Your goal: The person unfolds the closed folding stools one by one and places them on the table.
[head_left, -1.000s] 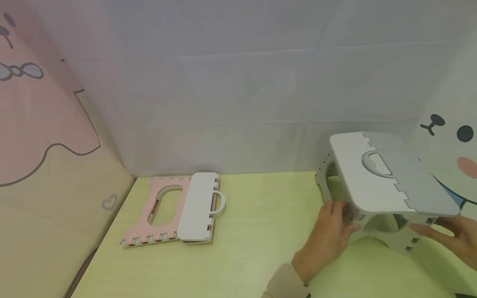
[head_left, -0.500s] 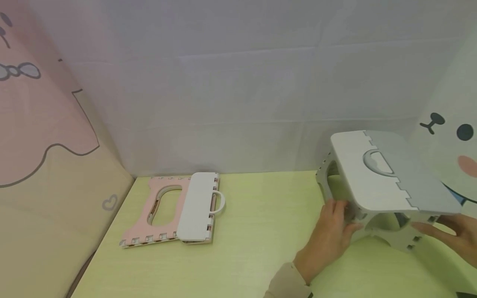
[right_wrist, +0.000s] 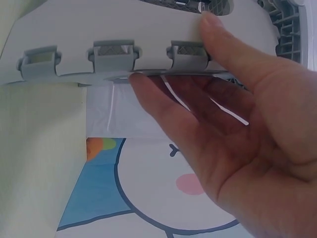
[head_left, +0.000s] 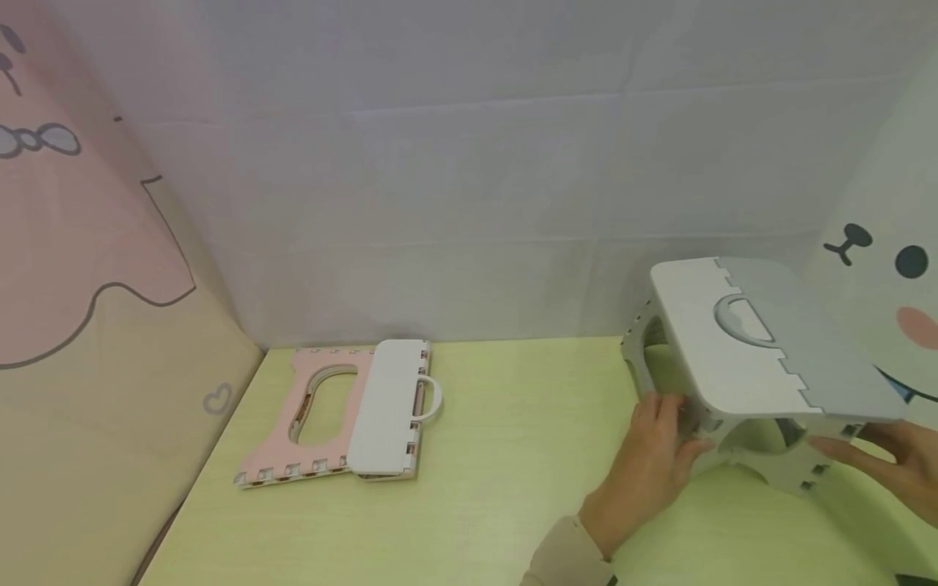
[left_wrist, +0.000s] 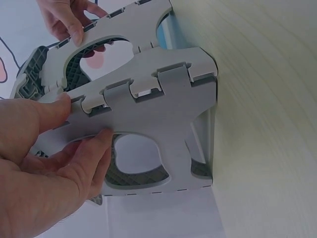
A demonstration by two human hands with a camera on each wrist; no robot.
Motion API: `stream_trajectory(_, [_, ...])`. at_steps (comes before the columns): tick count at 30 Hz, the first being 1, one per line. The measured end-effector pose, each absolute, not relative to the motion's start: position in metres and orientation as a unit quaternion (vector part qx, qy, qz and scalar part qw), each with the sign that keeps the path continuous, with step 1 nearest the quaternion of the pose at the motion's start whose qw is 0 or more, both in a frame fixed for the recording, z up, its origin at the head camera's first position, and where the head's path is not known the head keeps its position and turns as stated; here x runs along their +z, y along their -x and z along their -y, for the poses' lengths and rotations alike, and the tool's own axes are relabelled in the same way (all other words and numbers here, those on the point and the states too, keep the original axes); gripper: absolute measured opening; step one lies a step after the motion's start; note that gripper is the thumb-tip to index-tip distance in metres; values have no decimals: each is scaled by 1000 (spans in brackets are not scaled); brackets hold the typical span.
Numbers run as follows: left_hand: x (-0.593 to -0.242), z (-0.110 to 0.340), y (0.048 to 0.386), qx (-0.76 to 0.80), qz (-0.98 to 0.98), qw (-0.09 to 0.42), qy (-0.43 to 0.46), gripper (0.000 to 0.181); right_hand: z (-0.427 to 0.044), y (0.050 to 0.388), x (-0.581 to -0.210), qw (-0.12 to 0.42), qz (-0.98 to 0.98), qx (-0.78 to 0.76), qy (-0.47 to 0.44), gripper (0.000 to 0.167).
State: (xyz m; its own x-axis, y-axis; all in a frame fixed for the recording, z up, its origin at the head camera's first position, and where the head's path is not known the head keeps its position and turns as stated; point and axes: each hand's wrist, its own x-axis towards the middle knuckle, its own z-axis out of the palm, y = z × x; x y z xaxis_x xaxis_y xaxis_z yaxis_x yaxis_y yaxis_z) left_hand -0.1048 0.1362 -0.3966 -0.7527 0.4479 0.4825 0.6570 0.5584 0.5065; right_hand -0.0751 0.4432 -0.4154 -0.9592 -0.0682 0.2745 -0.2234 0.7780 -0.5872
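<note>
A grey and white folding stool stands unfolded at the right of the table, its top up, with an oval handle in the middle. My left hand grips its near left corner below the top; in the left wrist view the thumb and fingers of that hand pinch the hinged leg panel. At the near right corner is my right hand. The right wrist view shows this hand with its thumb on the panel and fingers behind the hinged edge.
A pink and white folding stool lies folded flat on the left of the pale green table, its white handle pointing right. A plain cloth hangs behind, and printed cloths with cartoon figures flank the table at left and right.
The grey and white stool has shifted very slightly to the right, both hands staying on it. The folded stool stays in place.
</note>
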Motion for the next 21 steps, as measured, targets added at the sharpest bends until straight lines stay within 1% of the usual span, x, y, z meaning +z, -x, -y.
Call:
stream_trajectory(5, [-396,-137,105,-342,873,148,315,43,-445,75,-414,128,928,337,-94,78])
stream_trajectory(12, [-396,-138,105,-333,877,144,315,42,-446,75,-415,117,935,327,-72,77])
stream_trajectory(17, [-395,-138,106,-329,876,149,320,43,-452,78,-413,132,923,346,-100,76])
stream_trajectory(21, [-395,-138,107,-332,873,148,326,43,-453,78,-414,135,920,352,-103,77])
